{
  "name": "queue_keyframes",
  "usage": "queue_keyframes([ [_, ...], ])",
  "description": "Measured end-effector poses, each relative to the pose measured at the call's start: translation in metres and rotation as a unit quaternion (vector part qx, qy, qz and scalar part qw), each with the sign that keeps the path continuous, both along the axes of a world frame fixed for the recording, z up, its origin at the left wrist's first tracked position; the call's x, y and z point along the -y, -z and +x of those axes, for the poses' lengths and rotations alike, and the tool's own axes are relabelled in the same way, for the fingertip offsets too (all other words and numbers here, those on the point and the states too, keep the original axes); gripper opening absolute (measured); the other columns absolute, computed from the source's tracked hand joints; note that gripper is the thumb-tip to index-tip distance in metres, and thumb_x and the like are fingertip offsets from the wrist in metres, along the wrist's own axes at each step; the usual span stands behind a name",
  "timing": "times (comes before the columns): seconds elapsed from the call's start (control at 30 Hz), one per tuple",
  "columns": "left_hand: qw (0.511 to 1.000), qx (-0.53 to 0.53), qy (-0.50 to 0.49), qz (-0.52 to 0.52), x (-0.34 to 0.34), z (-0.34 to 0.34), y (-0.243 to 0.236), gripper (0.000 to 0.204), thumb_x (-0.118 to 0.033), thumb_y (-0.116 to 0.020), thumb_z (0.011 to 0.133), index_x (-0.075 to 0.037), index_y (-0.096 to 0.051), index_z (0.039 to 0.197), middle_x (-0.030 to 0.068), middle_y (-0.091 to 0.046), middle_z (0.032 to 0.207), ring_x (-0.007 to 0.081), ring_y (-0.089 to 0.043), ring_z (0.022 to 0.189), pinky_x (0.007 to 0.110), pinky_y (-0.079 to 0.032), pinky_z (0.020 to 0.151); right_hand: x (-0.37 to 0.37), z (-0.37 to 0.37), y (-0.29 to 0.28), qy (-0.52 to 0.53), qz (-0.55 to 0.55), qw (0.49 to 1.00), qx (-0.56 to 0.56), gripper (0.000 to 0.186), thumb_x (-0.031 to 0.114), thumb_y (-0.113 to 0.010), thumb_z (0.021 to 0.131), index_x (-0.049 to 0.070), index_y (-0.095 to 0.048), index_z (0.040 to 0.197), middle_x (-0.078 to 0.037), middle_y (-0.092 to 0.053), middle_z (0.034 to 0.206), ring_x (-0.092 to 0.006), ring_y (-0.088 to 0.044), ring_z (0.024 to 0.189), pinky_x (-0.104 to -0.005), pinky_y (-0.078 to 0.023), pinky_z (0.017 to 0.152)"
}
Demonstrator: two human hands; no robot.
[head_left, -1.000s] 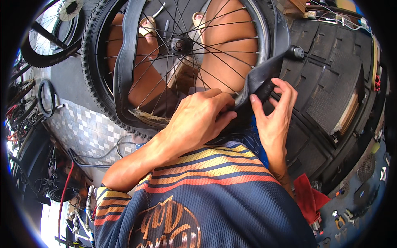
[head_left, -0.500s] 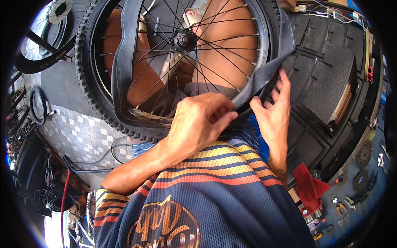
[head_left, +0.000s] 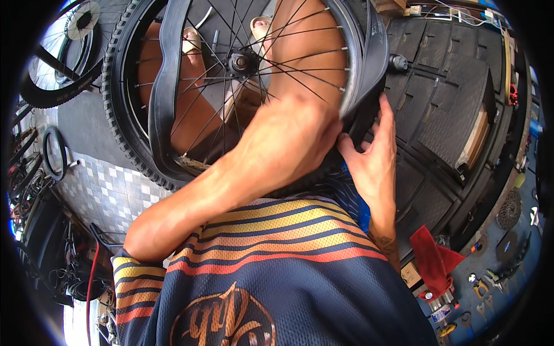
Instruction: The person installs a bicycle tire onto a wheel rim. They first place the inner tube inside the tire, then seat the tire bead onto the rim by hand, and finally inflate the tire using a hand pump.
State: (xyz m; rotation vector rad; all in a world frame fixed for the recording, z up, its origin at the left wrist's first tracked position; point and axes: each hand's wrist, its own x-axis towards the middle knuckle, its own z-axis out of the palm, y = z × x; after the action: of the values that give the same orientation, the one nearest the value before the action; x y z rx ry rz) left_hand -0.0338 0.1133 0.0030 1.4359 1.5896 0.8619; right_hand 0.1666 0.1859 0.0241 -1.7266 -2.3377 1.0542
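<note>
A bicycle wheel with a knobbly tyre (head_left: 118, 124) and dark spoked hub (head_left: 241, 64) lies across my bare legs. A flattened black inner tube (head_left: 161, 104) hangs over it on the left and along the rim's right (head_left: 369, 75). My left hand (head_left: 303, 130) reaches across to the lower-right rim, blurred, its curled fingers mostly hidden. My right hand (head_left: 363, 155) grips the tyre's lower-right edge, thumb on the near side, fingers stretched along the outside. Beyond, my sandalled feet (head_left: 193, 40) show through the spokes.
Other wheels (head_left: 81, 81) and a loose tyre (head_left: 55, 151) are at left, with a red hose (head_left: 92, 277). At right are black textured panels (head_left: 438, 98), a red cloth (head_left: 433, 259) and a tool board (head_left: 496, 288) with several tools and a cassette (head_left: 509, 210).
My left hand has moved up and rightward along the rim, my forearm stretching further across. The wheel and tube have shifted slightly left, and my right hand remains at the tyre's edge.
</note>
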Motion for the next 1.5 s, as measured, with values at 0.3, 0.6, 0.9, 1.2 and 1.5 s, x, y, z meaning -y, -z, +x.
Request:
queue_keyframes([
  [0.3,0.791,-0.51,-0.275,0.194,-0.179,-0.1,0.025,0.092,-0.06,-0.078,0.093,-0.008,-0.047,0.162,0.0354,-0.041,0.169,0.0544,-0.037,0.158,0.071,-0.032,0.124,-0.012,-0.003,-0.001,-0.06,0.046,0.997,0.025,0.079,0.026,-0.075,0.1,0.0,-0.039,0.165,-0.037,-0.048,0.153,-0.0556,-0.051,0.143,-0.0545,-0.044,0.121],
  [0.6,0.939,-0.213,-0.265,0.061,-0.151,-0.207,-0.001,0.035,-0.031,-0.084,0.094,0.003,-0.08,0.106,0.0239,-0.081,0.093,0.0344,-0.08,0.088,0.045,-0.062,0.084,-0.092,-0.049,0.009,0.009,0.056,0.991,-0.12,0.03,0.016,-0.085,0.095,-0.001,-0.074,0.117,-0.009,-0.073,0.096,-0.0175,-0.066,0.076,-0.0338,-0.056,0.071],
  [0.9,0.867,-0.311,-0.341,0.187,-0.042,-0.23,-0.069,0.033,-0.006,-0.082,0.091,-0.004,-0.069,0.121,0.009,-0.073,0.112,0.0214,-0.068,0.106,0.037,-0.054,0.097,-0.101,-0.054,0.02,-0.064,0.044,0.978,-0.192,0.025,0.014,-0.081,0.1,0.001,-0.076,0.122,-0.005,-0.07,0.11,-0.0147,-0.069,0.097,-0.0305,-0.056,0.087],
  [1.2,0.972,-0.187,-0.047,0.132,-0.024,-0.081,-0.024,0.031,-0.006,-0.087,0.087,-0.008,-0.079,0.117,0.0093,-0.074,0.097,0.0262,-0.075,0.08,0.038,-0.061,0.072,-0.077,-0.041,0.025,-0.082,0.221,0.97,0.068,0.088,0.03,-0.094,0.084,0.004,-0.05,0.156,-0.025,-0.064,0.122,-0.0434,-0.069,0.111,-0.0525,-0.057,0.098],
  [1.5,0.996,0.018,-0.013,0.09,-0.035,0.01,0.02,0.023,-0.007,-0.078,0.092,0.001,-0.074,0.112,0.0186,-0.076,0.096,0.0425,-0.075,0.093,0.051,-0.061,0.081,-0.091,-0.032,-0.008,-0.04,0.092,0.994,-0.045,0.074,0.013,-0.089,0.083,-0.001,-0.065,0.151,-0.018,-0.072,0.118,-0.0285,-0.079,0.103,-0.04,-0.066,0.087],
])
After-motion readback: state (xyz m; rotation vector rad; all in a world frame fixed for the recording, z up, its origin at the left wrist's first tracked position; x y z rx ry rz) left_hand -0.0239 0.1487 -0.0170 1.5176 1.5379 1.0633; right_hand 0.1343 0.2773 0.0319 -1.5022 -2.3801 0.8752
